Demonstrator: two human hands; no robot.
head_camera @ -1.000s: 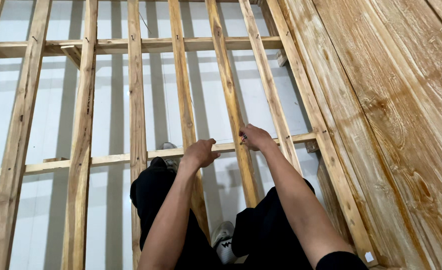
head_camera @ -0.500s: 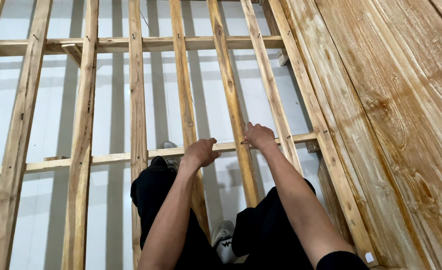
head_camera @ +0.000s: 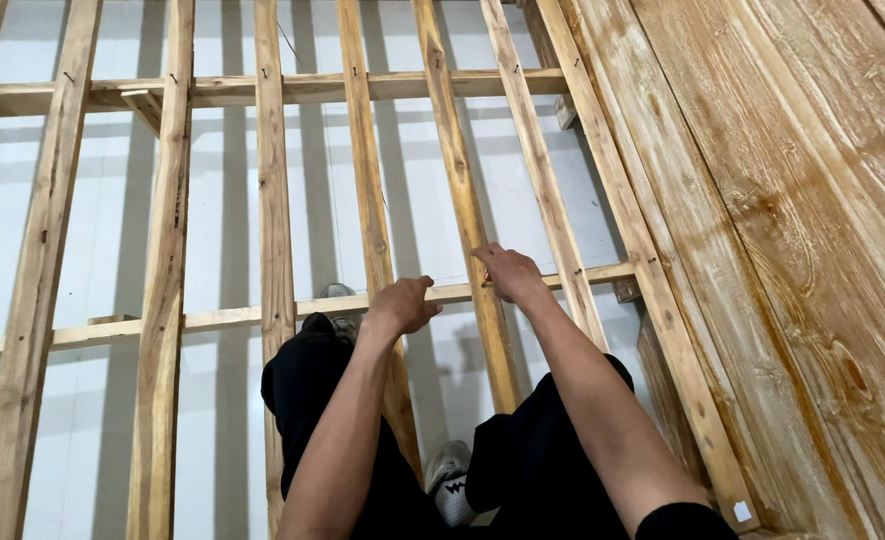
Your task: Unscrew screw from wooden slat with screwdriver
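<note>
The person's left hand (head_camera: 403, 305) rests on the near cross rail (head_camera: 213, 320) of a bare wooden frame (head_camera: 168, 200), its fingers curled loosely together over the rail's top edge where an upright slat (head_camera: 373, 200) crosses it. Just to the right, the right hand (head_camera: 508, 273) lies on the same rail where the next slat (head_camera: 463, 200) crosses it, fingers bent and close together, though whether they pinch anything cannot be told. Wide wood boards (head_camera: 793, 220) cover the frame's right side, and black trousers (head_camera: 523, 470) and a grey shoe (head_camera: 450, 480) show below between the slats.
</note>
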